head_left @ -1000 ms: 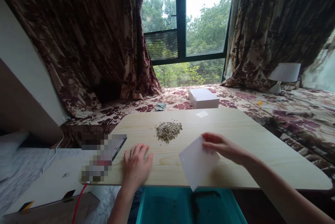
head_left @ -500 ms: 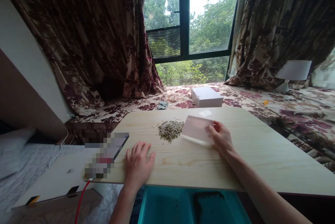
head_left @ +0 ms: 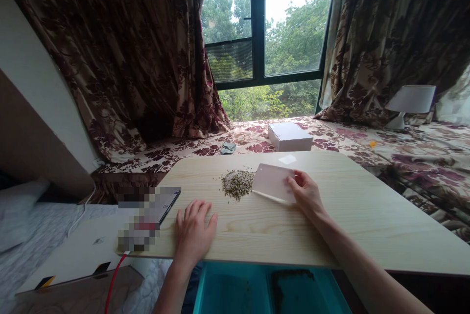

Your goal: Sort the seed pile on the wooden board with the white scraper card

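My right hand grips a thin white plastic card by its right edge. The card is tilted, with its lower edge on the pale wooden tabletop just right of a small heap of green-brown seeds. My left hand lies flat on the tabletop near the front edge, fingers spread, holding nothing.
A dark device, partly blurred out, lies at the table's left edge. A white box, a small grey item and a white lamp rest on the floral cover behind. A teal bin sits under the table's front edge.
My right hand carried the card from the front edge up to the seed heap, then edged it slightly left against the heap. My left hand stayed put.
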A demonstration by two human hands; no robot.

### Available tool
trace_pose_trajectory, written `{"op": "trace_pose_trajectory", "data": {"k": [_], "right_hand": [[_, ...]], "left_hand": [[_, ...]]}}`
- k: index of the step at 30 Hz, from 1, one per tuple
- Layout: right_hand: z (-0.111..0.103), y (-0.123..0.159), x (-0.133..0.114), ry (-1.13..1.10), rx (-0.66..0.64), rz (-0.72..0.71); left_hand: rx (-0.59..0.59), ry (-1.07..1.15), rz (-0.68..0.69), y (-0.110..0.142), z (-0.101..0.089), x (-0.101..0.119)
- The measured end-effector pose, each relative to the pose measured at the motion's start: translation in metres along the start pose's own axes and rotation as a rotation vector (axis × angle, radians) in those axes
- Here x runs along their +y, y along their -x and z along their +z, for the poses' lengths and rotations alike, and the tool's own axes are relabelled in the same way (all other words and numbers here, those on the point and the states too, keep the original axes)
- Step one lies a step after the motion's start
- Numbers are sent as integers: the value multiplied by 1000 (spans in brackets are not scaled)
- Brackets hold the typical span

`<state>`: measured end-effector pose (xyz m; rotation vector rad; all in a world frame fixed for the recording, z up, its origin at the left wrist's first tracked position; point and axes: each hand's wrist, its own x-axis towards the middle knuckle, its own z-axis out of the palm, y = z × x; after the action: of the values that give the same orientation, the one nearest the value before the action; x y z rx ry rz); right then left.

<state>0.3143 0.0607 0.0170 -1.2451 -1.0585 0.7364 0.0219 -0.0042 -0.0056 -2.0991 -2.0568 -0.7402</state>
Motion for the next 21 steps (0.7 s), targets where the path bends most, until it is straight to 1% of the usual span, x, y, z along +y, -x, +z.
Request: {"op": "trace_pose_trajectory", "data": {"k": [8,16,21], "right_hand": [[0,2,-2,28,-51,-2],[6,1,0,32,-107,-23],[4,1,-2,9,-96,-5]], "left_hand": [[-11,13,-11,0,-2,1],[7,-9,2,0,0,0],[-6,-3,-3,-1,-1,0]]}}
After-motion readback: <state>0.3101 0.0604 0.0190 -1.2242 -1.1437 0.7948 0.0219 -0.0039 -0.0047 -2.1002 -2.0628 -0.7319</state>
